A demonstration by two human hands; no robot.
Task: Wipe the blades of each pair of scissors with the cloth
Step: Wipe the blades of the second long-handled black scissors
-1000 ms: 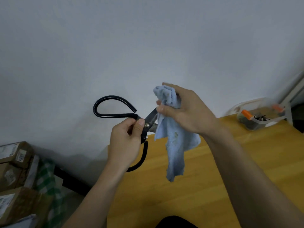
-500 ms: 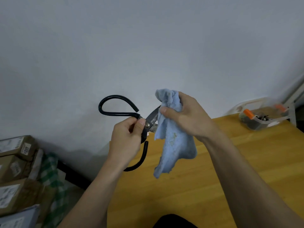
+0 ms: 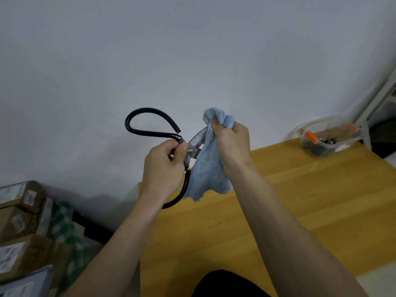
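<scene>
Scissors (image 3: 169,144): one pair, held at pivot by left hand (image 3: 164,168). Cloth (image 3: 211,166): one, bunched over blades in right hand (image 3: 232,144) grip. Clear container (image 3: 327,144) on desk (image 3: 278,211); cardboard boxes (image 3: 19,224) at left.

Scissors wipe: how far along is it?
Done: nothing shows as finished; no wiped pair is in view. In hand: the left hand grips the black-handled scissors near the pivot, held above the wooden table, while the right hand pinches the blue cloth around the outer part of the blades. Left: the bare stretch of blade by the pivot. No other scissors can be seen.
</scene>
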